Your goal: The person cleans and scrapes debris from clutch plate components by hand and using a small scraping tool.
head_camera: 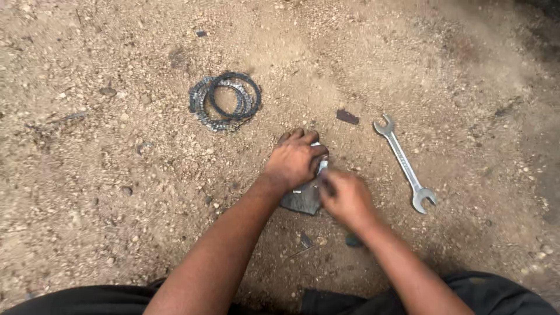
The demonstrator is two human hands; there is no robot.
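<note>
My left hand point(294, 160) presses down over a small shiny metal part point(321, 166) that rests on a flat dark grey stone point(300, 201) on the dirt ground. My right hand point(347, 198) is closed beside it, its fingers touching the same metal part at the stone's right edge. Most of the part is hidden under both hands, so its shape is unclear.
A silver double open-ended spanner point(404, 162) lies on the ground to the right. A pile of dark toothed rings point(224, 100) lies at the upper left of the hands. Small dark bits point(347, 116) and pebbles dot the dirt. My dark trousers point(496, 291) fill the bottom edge.
</note>
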